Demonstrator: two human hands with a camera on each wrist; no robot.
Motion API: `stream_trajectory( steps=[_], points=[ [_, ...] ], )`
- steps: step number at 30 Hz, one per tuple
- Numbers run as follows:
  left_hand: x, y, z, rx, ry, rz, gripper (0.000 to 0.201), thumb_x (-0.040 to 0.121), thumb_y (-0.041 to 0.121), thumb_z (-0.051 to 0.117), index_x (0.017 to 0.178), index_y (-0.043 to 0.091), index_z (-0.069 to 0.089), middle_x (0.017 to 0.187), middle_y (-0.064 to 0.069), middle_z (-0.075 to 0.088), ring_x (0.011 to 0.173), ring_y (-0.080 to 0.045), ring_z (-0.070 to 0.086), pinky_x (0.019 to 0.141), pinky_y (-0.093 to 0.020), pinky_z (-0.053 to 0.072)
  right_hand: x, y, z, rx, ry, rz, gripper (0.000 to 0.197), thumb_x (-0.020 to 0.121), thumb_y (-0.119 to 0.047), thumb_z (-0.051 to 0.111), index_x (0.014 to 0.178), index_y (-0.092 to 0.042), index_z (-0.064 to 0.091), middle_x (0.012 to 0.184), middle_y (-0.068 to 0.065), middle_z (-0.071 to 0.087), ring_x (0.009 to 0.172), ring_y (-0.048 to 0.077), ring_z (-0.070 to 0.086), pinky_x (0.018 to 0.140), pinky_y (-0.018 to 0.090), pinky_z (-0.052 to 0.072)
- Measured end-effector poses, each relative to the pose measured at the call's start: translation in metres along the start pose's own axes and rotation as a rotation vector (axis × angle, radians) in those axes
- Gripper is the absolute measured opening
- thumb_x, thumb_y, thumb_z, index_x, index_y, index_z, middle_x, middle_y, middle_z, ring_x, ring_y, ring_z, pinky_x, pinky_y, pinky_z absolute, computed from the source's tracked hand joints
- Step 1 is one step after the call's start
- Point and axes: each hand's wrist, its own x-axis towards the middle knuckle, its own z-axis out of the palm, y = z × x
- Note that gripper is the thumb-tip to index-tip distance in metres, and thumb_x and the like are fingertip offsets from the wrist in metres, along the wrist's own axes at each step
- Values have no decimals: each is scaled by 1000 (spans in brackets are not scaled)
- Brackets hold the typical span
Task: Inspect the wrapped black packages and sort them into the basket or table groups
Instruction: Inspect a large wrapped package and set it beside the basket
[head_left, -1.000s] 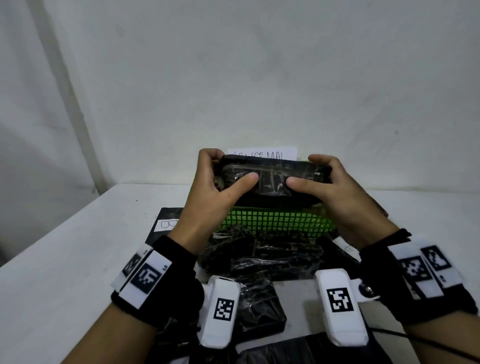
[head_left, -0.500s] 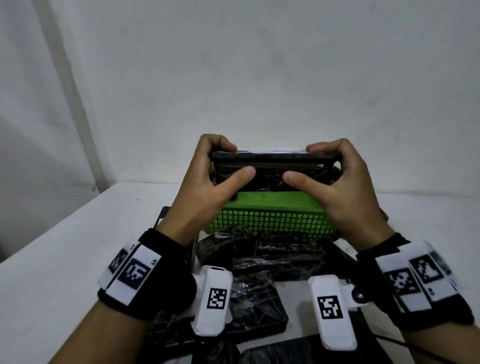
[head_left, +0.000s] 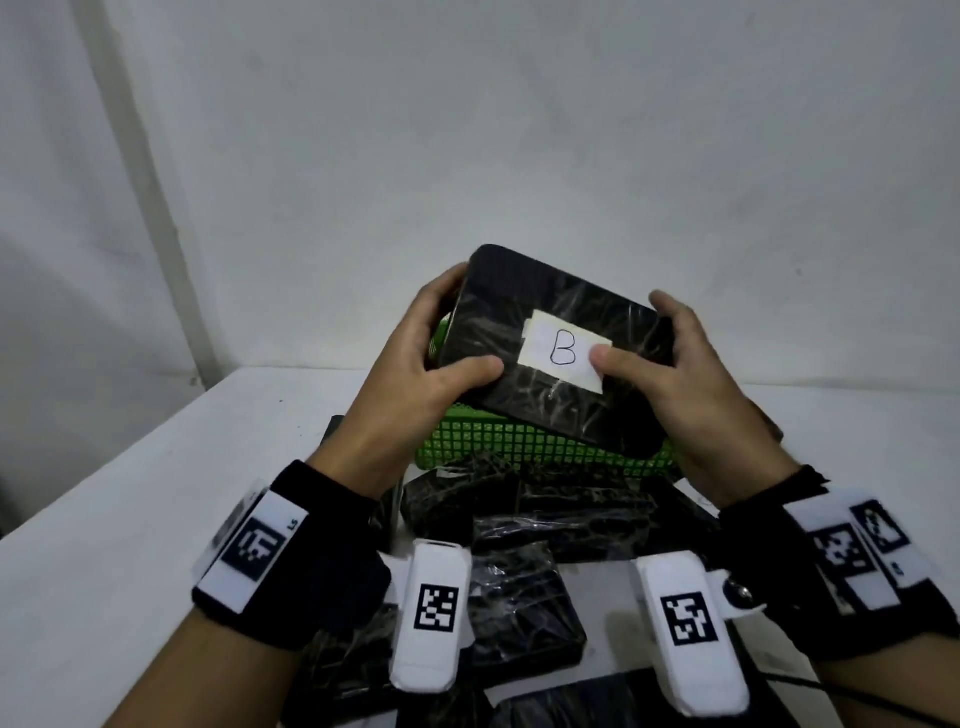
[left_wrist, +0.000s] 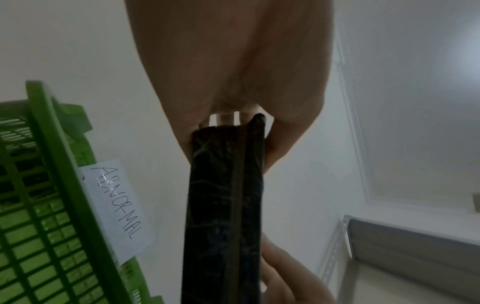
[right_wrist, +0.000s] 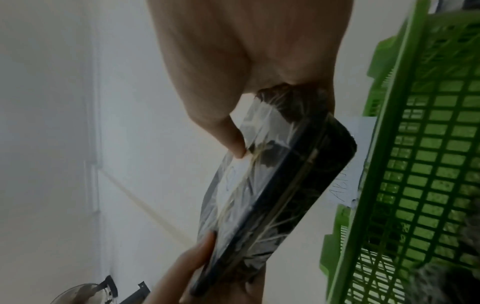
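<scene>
Both hands hold one flat black package (head_left: 524, 332) wrapped in clear film, raised above the green basket (head_left: 519, 441). A white label (head_left: 565, 355) marked "B" faces me. My left hand (head_left: 441, 358) grips its left end, thumb on the face. My right hand (head_left: 670, 364) grips the right end, thumb on the label's edge. The left wrist view shows the package (left_wrist: 226, 205) edge-on beside the basket (left_wrist: 46, 205), which carries a paper tag (left_wrist: 116, 205) reading "ABNORMAL". The right wrist view shows the same package (right_wrist: 272, 195) pinched between thumb and fingers.
Several more wrapped black packages (head_left: 524, 592) lie on the white table (head_left: 104, 519) in front of the basket. A white wall stands close behind. The basket (right_wrist: 415, 185) holds dark wrapped items, seen through its mesh.
The package has been turned from edge-on to face-on, so its "B" label now shows. Both hands kept their hold and stayed above the basket.
</scene>
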Motion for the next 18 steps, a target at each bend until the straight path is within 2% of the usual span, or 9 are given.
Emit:
stream_trajectory(
  steps=[3,5,7,9,11,13,15,16,18],
  points=[
    [-3,-5,3,41,48,-48,58,87,17,75,138,26,49,126,1,67,114,-16,67,97,-40,56,-4,-2,1,-44,26,-97,97,54,-51,85,141,-42,44,137,-4,60,124,19,61,104,48,51],
    [-3,-8,5,60,79,-71,55,84,22,77,133,23,53,122,0,70,112,-17,68,100,-45,54,-6,-5,3,-98,45,-167,86,58,-51,83,135,-40,48,131,-6,62,120,17,62,104,47,51],
    [-3,-9,5,48,94,-80,52,85,19,77,132,22,54,120,0,71,110,-17,69,98,-44,55,-6,-5,4,-138,53,-199,81,61,-52,81,134,-38,49,129,-7,63,119,16,62,105,46,50],
    [-3,-6,5,38,88,-77,50,87,15,74,133,21,54,118,0,71,108,-18,70,94,-40,57,-7,-5,3,-186,45,-220,81,67,-49,83,138,-36,47,133,-5,61,124,17,59,107,46,48],
    [-3,-4,4,17,75,-84,47,88,17,73,132,20,55,118,-1,72,109,-20,70,92,-40,57,-7,-5,1,-195,47,-225,84,70,-47,84,143,-35,44,138,-4,58,128,17,57,109,46,46],
    [-4,2,2,-128,38,-103,44,92,31,65,133,16,57,126,-10,69,116,-28,66,99,-47,53,-7,-8,-2,-172,57,-228,88,67,-54,82,144,-38,42,143,-3,55,132,19,54,111,48,45],
    [-5,7,-2,-315,-9,-165,59,93,50,47,138,13,54,139,-21,57,130,-41,53,110,-58,41,-7,-13,-7,-84,62,-229,87,68,-56,83,143,-40,42,143,1,56,132,22,55,108,51,48],
    [-5,9,-3,-371,-33,-191,63,94,56,41,140,14,54,143,-22,54,134,-43,48,112,-60,37,-7,-16,-9,-33,57,-229,85,71,-54,84,144,-39,41,141,2,59,129,22,59,105,51,51],
    [-7,12,-2,-436,-103,-231,66,95,61,35,138,16,56,141,-17,58,133,-38,52,110,-54,43,-9,-20,-10,-7,11,-234,80,77,-46,81,146,-35,41,135,-1,62,120,15,65,100,47,55]
  ],
)
